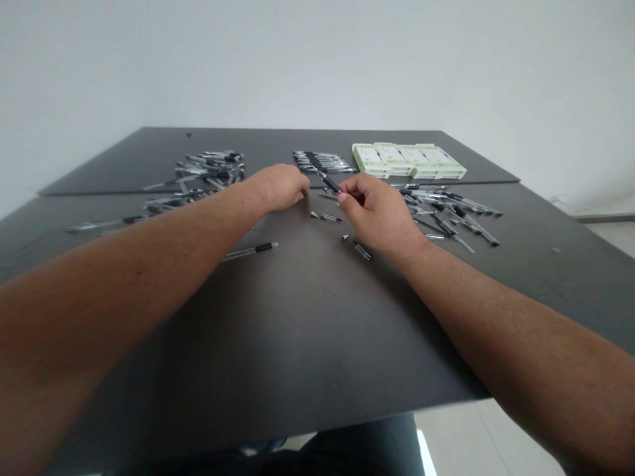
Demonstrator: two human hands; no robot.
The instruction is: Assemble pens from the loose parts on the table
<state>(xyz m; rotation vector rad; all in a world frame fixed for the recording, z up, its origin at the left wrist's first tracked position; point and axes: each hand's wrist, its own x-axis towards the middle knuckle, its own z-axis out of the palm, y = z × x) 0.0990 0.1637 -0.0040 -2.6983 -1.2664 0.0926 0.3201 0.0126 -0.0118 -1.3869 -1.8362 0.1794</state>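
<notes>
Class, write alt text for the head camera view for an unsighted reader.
A right hand pinches a slim black-and-clear pen above a dark tabletop, the left hand close by. Loose pens and pen parts lie scattered around, with pale green-and-white boxes stacked behind.

Room to pass lies across the near part of the dark tabletop (307, 344). Loose clear-barrelled pens with black grips (203, 175) obstruct the far left, a second heap of pens (446, 210) blocks the right, and stacked pale green cardboard boxes (409, 160) stand far right.
</notes>
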